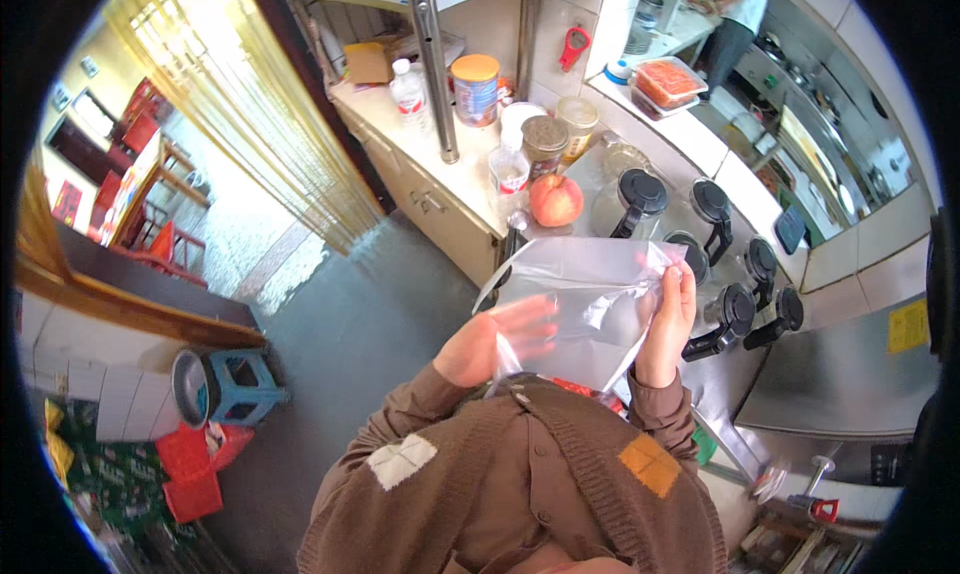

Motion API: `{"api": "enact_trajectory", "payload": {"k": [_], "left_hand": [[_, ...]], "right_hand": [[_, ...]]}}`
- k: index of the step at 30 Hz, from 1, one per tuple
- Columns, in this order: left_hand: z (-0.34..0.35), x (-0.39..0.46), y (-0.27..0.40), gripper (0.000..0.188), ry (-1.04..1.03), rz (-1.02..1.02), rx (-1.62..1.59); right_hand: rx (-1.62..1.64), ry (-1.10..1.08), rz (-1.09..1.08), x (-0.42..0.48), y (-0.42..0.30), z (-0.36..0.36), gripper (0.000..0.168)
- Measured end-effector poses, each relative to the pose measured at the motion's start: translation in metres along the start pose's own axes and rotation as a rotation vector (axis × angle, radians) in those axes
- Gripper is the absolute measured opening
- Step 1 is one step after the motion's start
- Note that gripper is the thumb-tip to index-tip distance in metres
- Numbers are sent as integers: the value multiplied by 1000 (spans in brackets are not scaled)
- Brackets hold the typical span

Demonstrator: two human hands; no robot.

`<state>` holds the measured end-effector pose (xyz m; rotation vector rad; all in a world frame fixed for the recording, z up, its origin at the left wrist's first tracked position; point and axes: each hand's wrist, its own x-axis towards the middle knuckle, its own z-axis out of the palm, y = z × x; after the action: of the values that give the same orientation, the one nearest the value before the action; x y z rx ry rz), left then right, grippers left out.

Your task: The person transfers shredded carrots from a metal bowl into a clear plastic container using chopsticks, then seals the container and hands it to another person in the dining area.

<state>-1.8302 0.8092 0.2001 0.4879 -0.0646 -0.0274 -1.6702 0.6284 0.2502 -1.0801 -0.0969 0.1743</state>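
A translucent plastic bag (577, 304) is spread out in front of my chest. My right hand (671, 315) pinches its upper right edge between thumb and fingers. My left hand (499, 337) is at the bag's left side, fingers extended and blurred; whether they are inside the bag or behind its film I cannot tell. Beyond the bag, a red and yellow apple (556, 200) rests on the metal counter. Glass jugs with black lids, one of them a jug (630, 202) near the apple, stand to the right of it.
Plastic bottles (510, 165), a blue tin (475, 93) and tubs (545, 142) stand on the cabinet top. Food boxes (667, 82) sit on the ledge of an opening, beyond which another person (739, 18) stands. A blue stool (244, 386) and a beaded curtain (247, 108) are at left.
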Motion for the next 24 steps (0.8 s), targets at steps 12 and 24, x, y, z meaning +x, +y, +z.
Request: {"api": "enact_trajectory", "payload": {"k": [12,24], "left_hand": [[-34,1,136,14,437,383,497],[-38,22,151,32,271,469,790]], "right_hand": [[-811,-109,-588,5,50,102,51],[-34,-681,226,6,68,157,9]]}}
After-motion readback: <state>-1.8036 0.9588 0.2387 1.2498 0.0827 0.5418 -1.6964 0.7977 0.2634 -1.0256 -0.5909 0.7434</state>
